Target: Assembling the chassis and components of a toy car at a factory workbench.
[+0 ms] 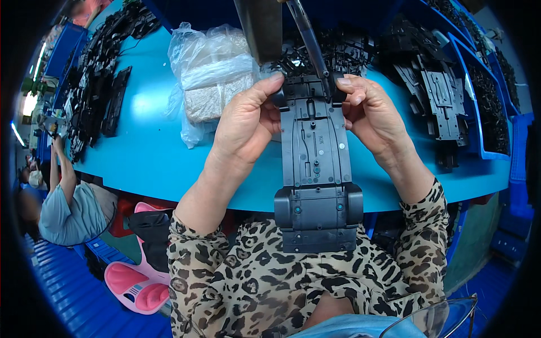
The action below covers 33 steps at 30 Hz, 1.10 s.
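Note:
Between my two hands is a long black plastic toy car chassis (315, 152), with rounded wheel-like parts at both ends and small screw points along it. My left hand (251, 115) grips the far left corner, thumb on top. At the far right corner my right hand (372, 107) pinches the chassis between thumb and fingers. A slim dark rod like a screwdriver shaft (307, 36) slants down from above, and its tip is over the far end of the chassis. I cannot tell whether it touches. Beside it hangs a wide dark metal piece (259, 28).
A plastic-wrapped package (217, 79) lies left on the blue table (143, 149). Black parts (96, 84) pile up at far left. More chassis (442, 96) are stacked at right, next to a blue bin (479, 107). A co-worker (73, 208) sits at left near a pink chair (138, 287).

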Each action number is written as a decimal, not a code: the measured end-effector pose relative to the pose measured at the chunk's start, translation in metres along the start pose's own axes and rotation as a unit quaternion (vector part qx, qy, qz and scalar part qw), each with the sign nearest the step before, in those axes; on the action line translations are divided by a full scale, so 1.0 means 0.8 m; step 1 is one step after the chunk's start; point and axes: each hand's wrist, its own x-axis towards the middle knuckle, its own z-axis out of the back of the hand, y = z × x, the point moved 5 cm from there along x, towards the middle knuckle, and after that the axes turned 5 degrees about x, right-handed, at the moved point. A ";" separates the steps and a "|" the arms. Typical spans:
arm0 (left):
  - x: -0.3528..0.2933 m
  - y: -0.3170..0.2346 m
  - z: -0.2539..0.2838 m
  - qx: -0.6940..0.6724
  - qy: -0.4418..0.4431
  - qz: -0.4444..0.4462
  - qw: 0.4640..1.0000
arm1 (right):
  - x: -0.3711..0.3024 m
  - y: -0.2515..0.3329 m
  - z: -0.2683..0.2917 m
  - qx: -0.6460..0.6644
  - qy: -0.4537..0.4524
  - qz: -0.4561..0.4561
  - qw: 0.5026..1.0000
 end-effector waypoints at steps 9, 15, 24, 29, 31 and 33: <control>-0.001 0.000 -0.003 0.000 -0.012 -0.005 1.000 | 0.000 0.001 -0.001 -0.001 -0.003 0.003 1.000; -0.001 -0.001 -0.003 0.003 0.035 -0.008 0.999 | 0.001 0.004 -0.003 -0.024 -0.013 -0.004 1.000; -0.008 -0.003 -0.009 -0.002 0.047 -0.043 0.998 | 0.009 0.004 0.001 -0.051 0.030 -0.006 0.998; -0.006 0.010 0.001 -0.014 0.063 -0.025 0.998 | 0.014 -0.002 0.012 -0.039 0.039 -0.016 0.998; -0.006 0.016 0.003 -0.016 0.083 -0.011 0.996 | 0.014 -0.008 0.016 -0.048 0.035 -0.016 0.998; -0.006 0.024 0.006 -0.049 0.066 0.009 0.997 | 0.011 -0.010 0.018 -0.066 0.014 -0.020 0.998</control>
